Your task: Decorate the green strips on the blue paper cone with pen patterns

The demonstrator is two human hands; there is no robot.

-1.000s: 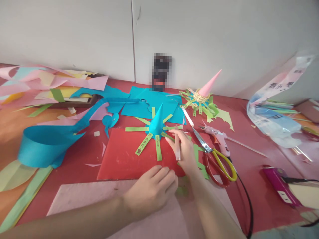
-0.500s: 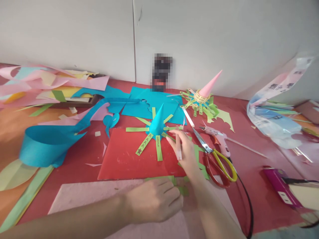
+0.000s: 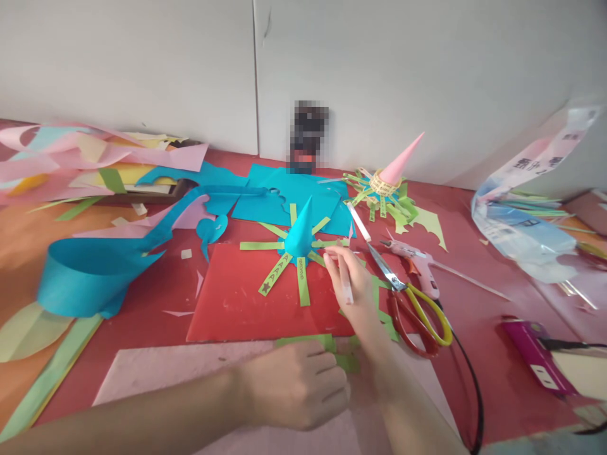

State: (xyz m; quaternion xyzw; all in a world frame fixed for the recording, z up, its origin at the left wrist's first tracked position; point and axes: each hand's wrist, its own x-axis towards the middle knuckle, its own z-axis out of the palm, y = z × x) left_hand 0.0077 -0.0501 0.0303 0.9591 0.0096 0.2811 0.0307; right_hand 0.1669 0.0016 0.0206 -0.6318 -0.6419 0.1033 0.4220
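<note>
My right hand (image 3: 355, 281) is closed around a slim pale stick (image 3: 348, 287) that looks like a pen. Its fingertips are at the right side of a blue paper cone (image 3: 300, 234), close to one of the green strips fanning out from the base. Drawn marks, letter-like shapes and a star show on the front green strips (image 3: 274, 276). The cone stands upright on a glossy red board (image 3: 246, 303). Nearer to me, my left hand (image 3: 301, 385) rests as a loose fist over a pale pink sheet (image 3: 142, 379), beside green paper scraps (image 3: 348, 362). Its curled fingertips are hidden.
Scissors (image 3: 412, 303) and a pink glue gun (image 3: 417, 259) lie right of my right hand. Behind them stands a pink cone (image 3: 401, 161) with green strips. A blue paper band (image 3: 85, 284) and paper scraps fill the left. A purple power strip (image 3: 535, 357) lies far right.
My right hand has shifted slightly right and away from the blue cone, with the pale stick still in it. My left hand stays nearly in place.
</note>
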